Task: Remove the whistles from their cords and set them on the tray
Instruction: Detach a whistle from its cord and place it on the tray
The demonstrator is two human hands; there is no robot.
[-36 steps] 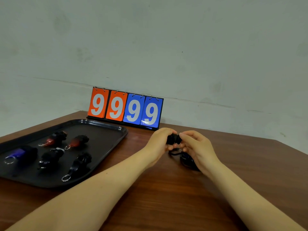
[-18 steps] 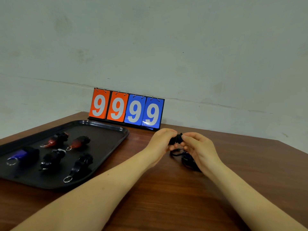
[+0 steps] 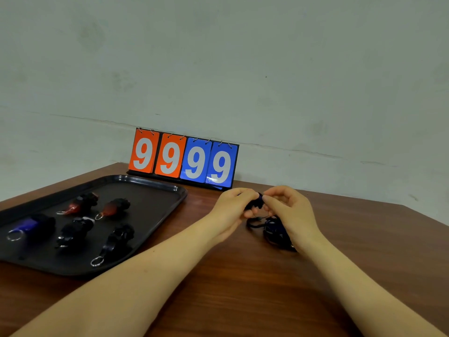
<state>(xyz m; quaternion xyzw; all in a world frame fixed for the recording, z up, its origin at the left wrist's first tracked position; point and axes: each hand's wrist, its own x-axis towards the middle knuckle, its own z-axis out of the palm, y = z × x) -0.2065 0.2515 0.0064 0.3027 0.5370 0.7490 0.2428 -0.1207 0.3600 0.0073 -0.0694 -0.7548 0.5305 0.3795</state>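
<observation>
Both hands meet above the worktop (image 3: 243, 300) with a small black whistle (image 3: 255, 204) between them. The left hand (image 3: 230, 210) has its grip curled round the whistle from the left, and the right hand (image 3: 289, 212) pinches the near end of it with thumb and forefinger, the other fingers loosely bent. Whether the right-hand pinch bears on the ring or on the whistle body cannot be told, as the fingers hide the joint. A black cord (image 3: 272, 227) trails from under the pinch and lies in a loose heap on the worktop, partly beneath the right palm. Judged from this, the step in hand is the freeing of this whistle from its cord, and it is not yet done. The next move calls for a steady hold with the left hand while the right works the cord's clip off the ring, then a carry leftward to the tray (image 3: 155, 203). Five whistles already lie on the tray, well apart from the hands: two red-bodied ones (image 3: 80, 204) at the back, one blue (image 3: 29, 226) and two black (image 3: 75, 231) nearer. A flip scoreboard (image 3: 183, 158) showing four nines stands behind, against the wall.
</observation>
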